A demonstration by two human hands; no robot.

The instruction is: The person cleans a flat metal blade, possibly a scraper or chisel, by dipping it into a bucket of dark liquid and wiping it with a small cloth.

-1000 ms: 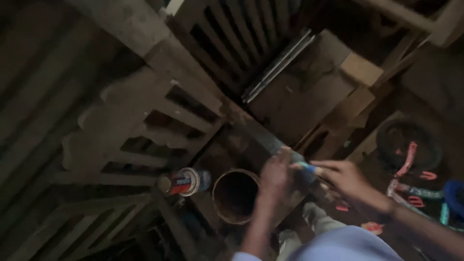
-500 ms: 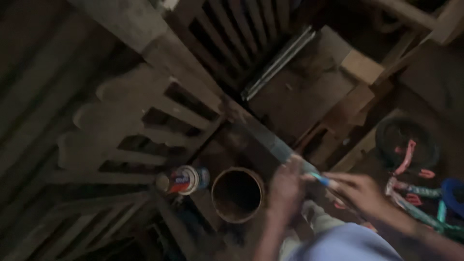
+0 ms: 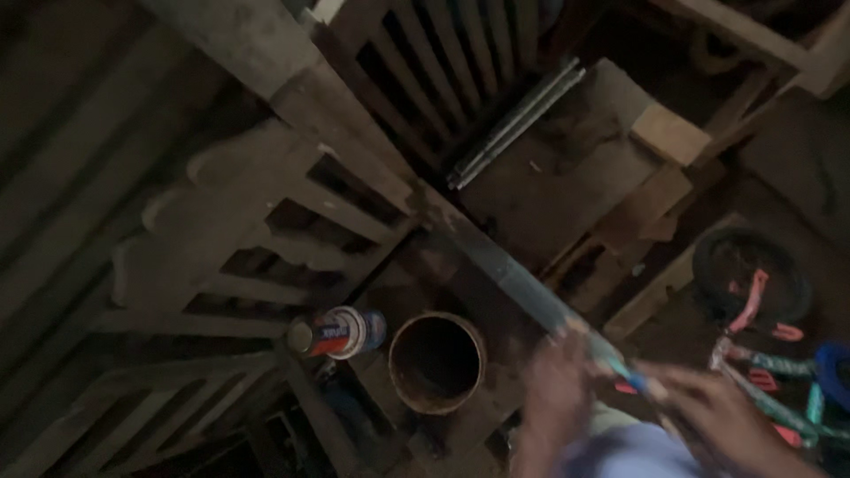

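Note:
A long wooden rail (image 3: 496,265) runs diagonally from the upper left down to my hands. My left hand (image 3: 558,385) rests on its lower end, fingers curled against the wood. My right hand (image 3: 708,407) holds a thin blue-handled tool (image 3: 633,379), its tip touching the rail beside my left hand. Both hands are blurred by motion. A round rusty tin (image 3: 436,361) stands open just left of my left hand, with a small can (image 3: 341,331) lying on its side beside it.
Slatted wooden furniture frames (image 3: 266,239) fill the left and top. Metal strips (image 3: 518,124) lie on a board (image 3: 567,177) with wood offcuts (image 3: 668,133) at the upper right. A small child's bicycle (image 3: 753,292) lies at the right edge.
Both hands have slid down the rail toward the lower right, and the tool moved with them. The tin and the can keep their places.

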